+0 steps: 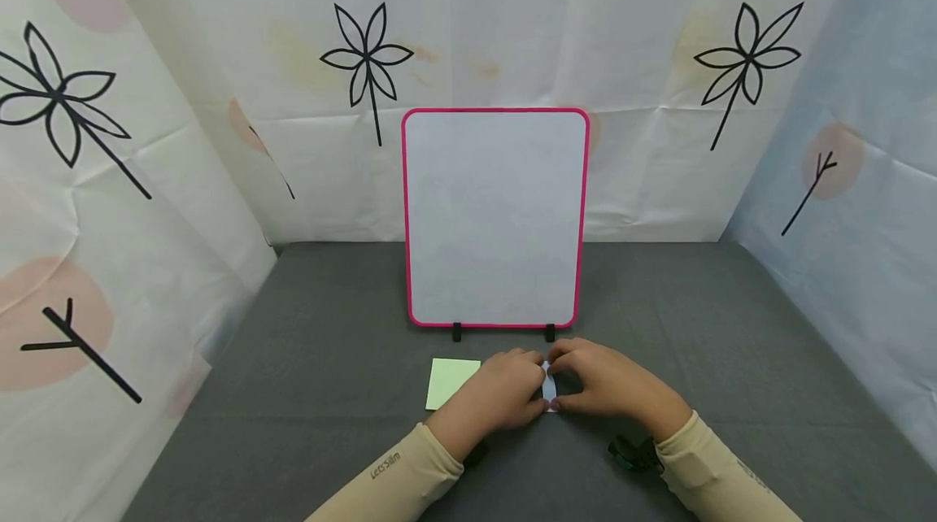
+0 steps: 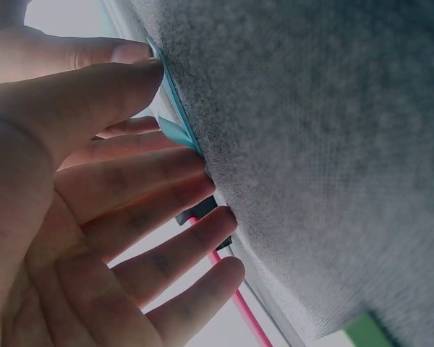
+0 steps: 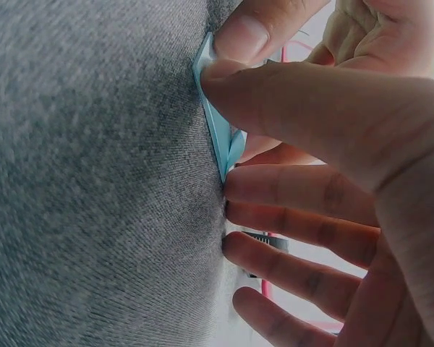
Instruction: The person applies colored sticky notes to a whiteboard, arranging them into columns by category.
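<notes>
A narrow folded piece of light-blue paper lies low on the grey cloth between the two hands. My left hand holds it from the left, thumb near its close end and fingertips toward its far end. From the right, my right hand holds the same paper in an arch, thumb at the near end and forefinger at the far end. Both thumbs meet at one end of the paper in the right wrist view. A raised flap shows in the left wrist view. The fingers hide part of the paper.
A pale green square of paper lies left of the left hand, partly behind it. Beyond the hands stands a white board with a pink frame on black feet. Patterned cloth walls surround the grey table.
</notes>
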Available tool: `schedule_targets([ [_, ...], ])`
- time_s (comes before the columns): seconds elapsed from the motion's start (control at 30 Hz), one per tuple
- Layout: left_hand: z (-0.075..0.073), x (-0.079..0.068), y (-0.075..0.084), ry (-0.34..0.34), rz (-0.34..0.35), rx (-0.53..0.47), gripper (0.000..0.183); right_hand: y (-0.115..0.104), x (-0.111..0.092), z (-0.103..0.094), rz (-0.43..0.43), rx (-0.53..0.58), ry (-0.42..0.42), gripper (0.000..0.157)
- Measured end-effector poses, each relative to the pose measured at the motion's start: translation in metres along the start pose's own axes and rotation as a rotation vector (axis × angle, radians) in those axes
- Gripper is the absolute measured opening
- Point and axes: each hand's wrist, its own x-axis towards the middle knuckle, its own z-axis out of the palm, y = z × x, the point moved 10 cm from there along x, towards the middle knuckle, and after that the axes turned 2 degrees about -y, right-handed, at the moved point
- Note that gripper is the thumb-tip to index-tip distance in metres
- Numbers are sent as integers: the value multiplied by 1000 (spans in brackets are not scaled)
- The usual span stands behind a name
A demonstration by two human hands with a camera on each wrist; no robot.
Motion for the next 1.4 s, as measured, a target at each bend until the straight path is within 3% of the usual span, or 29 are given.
schedule_targets([
  [0.87,-3,0,3,44,18,23,24,-5,1,-4,-26,-22,26,21],
  [1.4,-5,-1,3,78,28,43,16,-7,0,-5,-30,-13,33,18],
])
